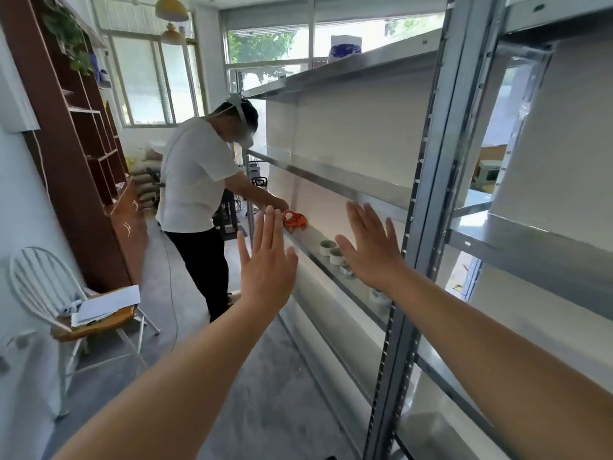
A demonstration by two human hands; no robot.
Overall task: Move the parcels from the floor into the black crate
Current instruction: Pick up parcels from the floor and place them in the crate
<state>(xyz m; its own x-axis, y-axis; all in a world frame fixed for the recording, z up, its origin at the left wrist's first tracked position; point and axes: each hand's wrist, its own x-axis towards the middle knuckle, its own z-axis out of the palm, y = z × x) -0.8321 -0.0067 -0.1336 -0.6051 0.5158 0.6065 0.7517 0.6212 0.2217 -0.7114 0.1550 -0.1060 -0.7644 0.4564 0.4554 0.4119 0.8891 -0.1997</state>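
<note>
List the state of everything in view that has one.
left hand: open, fingers straight, raised, holding nothing
right hand: open, fingers straight, raised, holding nothing
tape rolls: lying flat on the metal shelf
orange tape dispenser: on the same shelf, at another person's hand
chair: upright, papers on its seat
parcels, black crate: not in view

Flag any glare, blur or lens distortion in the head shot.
Head view: the windows are blown out by backlight. The wide-angle lens leans and bends the shelf post. The left edge around the chair is smeared. The left hand and right hand are fairly sharp, with fingers straight and holding nothing.
</note>
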